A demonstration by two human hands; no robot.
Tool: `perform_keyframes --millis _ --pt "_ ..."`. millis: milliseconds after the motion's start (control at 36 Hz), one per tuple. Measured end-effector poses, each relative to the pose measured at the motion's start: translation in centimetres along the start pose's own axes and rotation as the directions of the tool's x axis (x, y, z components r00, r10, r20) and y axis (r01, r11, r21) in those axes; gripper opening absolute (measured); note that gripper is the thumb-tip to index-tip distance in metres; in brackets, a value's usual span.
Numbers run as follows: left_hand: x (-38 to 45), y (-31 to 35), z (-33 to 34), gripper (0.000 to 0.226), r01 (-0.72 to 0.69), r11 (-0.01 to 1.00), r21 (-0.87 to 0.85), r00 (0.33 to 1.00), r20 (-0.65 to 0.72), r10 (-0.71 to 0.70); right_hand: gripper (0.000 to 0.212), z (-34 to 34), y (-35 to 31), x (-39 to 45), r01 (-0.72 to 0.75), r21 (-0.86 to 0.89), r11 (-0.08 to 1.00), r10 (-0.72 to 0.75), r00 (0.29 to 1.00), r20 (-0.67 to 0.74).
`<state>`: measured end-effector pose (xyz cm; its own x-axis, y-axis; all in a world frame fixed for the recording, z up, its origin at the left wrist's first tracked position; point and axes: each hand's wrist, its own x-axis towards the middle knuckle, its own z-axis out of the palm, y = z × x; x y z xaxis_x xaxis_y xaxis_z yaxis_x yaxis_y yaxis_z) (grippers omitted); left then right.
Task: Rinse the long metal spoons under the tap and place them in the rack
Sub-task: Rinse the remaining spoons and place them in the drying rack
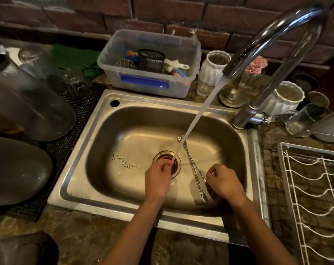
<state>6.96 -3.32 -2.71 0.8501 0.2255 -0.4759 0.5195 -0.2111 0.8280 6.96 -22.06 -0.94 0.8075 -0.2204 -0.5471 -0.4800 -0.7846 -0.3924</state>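
Several long metal spoons (192,165) with twisted handles lie bunched together in the steel sink (97,131), running from the water stream toward the front right. My right hand (224,183) pinches the bunch near its middle, and the handle ends stick out below the hand. My left hand (158,180) is over the drain (163,156) with its fingers curled; the water lands on them and nothing shows inside. The tap (273,35) arches in from the right with water running. The white wire rack (315,190) stands on the counter to the right of the sink.
A clear plastic box (149,81) of scrubbers sits behind the sink. White jars (214,67) and small glasses stand by the tap base. Upturned glass jugs and dark bowls (28,104) rest on a mat at the left.
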Motion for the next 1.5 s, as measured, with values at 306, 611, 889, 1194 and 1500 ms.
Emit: perform_keyframes --millis 306,611,889,1194,1500 --pt "-4.8 -1.4 -6.8 0.043 -0.490 0.464 0.738 0.832 0.236 0.502 0.019 -2.1 -1.5 -2.7 0.016 0.112 0.994 -0.010 0.998 -0.058" --pt "-8.3 -4.8 -8.0 0.054 -0.502 0.289 0.815 0.829 0.359 0.428 0.014 -4.6 -1.7 -3.8 0.036 0.220 0.975 -0.001 0.988 -0.157" --pt "-7.9 -5.2 -7.6 0.051 -0.492 0.284 0.823 0.853 0.391 0.347 0.034 -9.4 -0.5 0.5 0.027 0.812 0.583 0.309 0.917 -0.253" --pt "-8.1 -4.1 -7.8 0.056 -0.469 0.356 0.809 0.882 0.410 0.231 0.075 -10.1 -1.6 4.3 0.129 0.952 0.277 0.320 0.922 -0.218" --pt "-7.8 -5.2 -7.7 0.042 -0.484 0.358 0.799 0.865 0.374 0.334 0.094 -9.6 -1.7 6.1 0.158 0.934 0.320 0.335 0.904 -0.267"
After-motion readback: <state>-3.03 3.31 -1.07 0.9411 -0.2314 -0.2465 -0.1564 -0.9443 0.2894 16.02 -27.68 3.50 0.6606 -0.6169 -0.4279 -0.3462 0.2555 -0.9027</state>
